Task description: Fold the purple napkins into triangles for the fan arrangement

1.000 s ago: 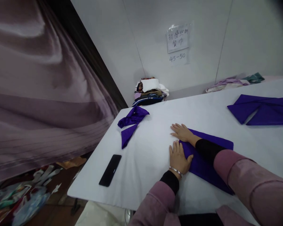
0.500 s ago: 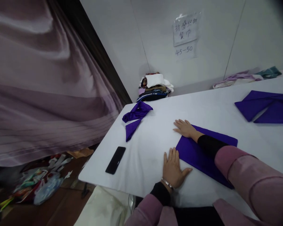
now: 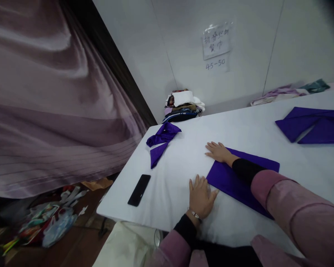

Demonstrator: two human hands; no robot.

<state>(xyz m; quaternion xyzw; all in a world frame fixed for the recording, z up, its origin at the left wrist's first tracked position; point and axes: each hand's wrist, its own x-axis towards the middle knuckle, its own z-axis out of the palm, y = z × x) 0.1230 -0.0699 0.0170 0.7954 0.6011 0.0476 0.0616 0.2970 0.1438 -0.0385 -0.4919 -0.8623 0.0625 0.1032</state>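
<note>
1. Nearest us, the right sleeve (image 3: 292,207) crosses the purple napkin (image 3: 233,185) and hides part of its middle, so we cannot follow that edge throughout.
2. Our left hand (image 3: 200,199) has slid off the napkin since a second ago, when it pressed the left end. Now it is released, fingers spread on the white tablecloth (image 3: 180,163), grasping nothing. The thumb lies just beside the napkin's near edge; whether they touch we cannot tell.
3. The napkin lies flat before us, its near-left corner now uncovered. We judge that only the right side of our body steadies it.
4. Our right hand (image 3: 218,151) has hardly shifted: palm down, ungripping, at the left end, fingers reaching past it onto the tablecloth.
5. Toward the table's left edge lies a black smartphone (image 3: 139,190), well apart from the napkin and, we judge, out of the way.
6. Farther back are a crumpled purple cloth (image 3: 159,138) on the left and a folded purple cloth (image 3: 327,126) on the right, both apart from our hands.
7. Beyond, we see a pile of folded garments (image 3: 182,107), lilac and teal fabrics (image 3: 284,93) and a handwritten sign (image 3: 216,41) on the wall (image 3: 247,48).
</note>
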